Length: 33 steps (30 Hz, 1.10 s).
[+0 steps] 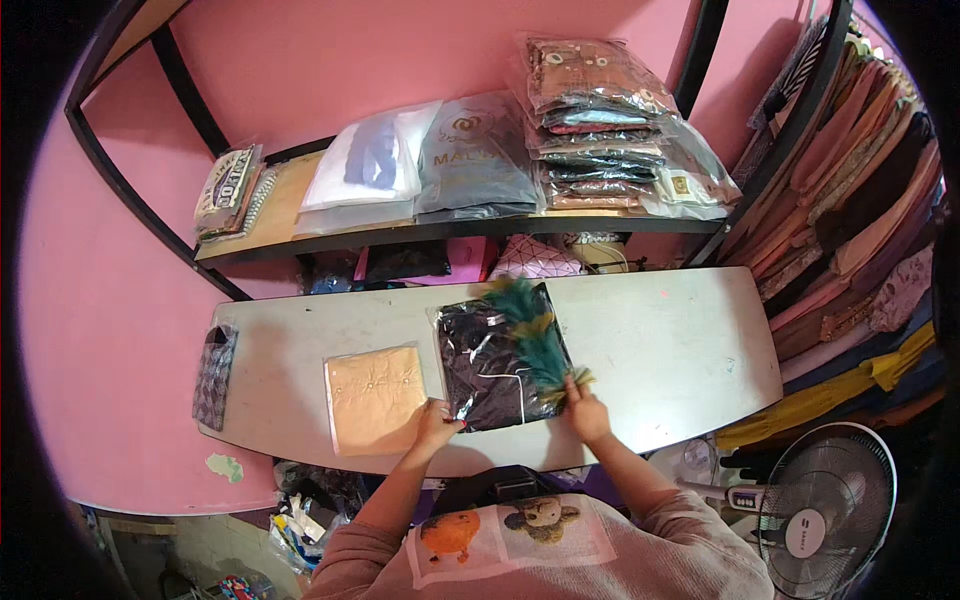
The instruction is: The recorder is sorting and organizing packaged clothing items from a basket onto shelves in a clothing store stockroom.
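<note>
A black garment folded in a clear plastic bag [473,345] lies on the white table, with a thin white line across its lower part. At its lower left corner my left hand [437,425] has its fingers closed on the bag's edge. My right hand [587,415] is closed around the near end of a green and yellow feather duster [537,345], whose plumes lie over the right side of the bag and look blurred. Just left of the black garment is a bagged peach garment [375,400] with small studs, touched by neither hand.
The white table [670,340] carries a checked packet [213,380] at its left end. Behind it, a black-framed shelf [460,226] holds several bagged garments [600,130]. Hanging clothes [850,190] line the right, above a standing fan [830,510]. Bagged items [310,510] lie below the table's left side.
</note>
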Motion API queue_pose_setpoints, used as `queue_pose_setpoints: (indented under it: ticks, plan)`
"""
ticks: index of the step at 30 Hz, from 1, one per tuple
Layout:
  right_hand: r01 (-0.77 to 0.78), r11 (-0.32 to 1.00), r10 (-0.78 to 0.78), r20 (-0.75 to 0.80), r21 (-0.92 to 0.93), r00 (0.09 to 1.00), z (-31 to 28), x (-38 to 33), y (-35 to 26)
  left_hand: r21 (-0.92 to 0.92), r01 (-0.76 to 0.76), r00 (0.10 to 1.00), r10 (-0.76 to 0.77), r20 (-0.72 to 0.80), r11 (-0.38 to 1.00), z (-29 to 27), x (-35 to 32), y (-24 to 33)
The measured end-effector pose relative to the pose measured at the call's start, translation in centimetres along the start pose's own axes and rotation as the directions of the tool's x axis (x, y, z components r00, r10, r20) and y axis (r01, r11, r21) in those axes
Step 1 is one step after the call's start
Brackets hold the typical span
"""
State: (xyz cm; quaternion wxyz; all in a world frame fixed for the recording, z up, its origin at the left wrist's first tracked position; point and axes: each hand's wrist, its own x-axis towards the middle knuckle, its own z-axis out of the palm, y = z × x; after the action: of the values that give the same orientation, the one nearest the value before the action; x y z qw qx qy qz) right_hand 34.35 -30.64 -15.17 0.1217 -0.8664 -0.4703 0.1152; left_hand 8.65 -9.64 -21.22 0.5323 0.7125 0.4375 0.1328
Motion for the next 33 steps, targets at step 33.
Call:
queue_pose_setpoints:
  ticks: [33]
  plan:
    - [-0.222,0.910,0.338,-0.315,0.351,0.887,-1.5,-2.2,3.7,0.739,-0.325,0.938,0.300,0.173,0.591,0.1,-1.2,10.4]
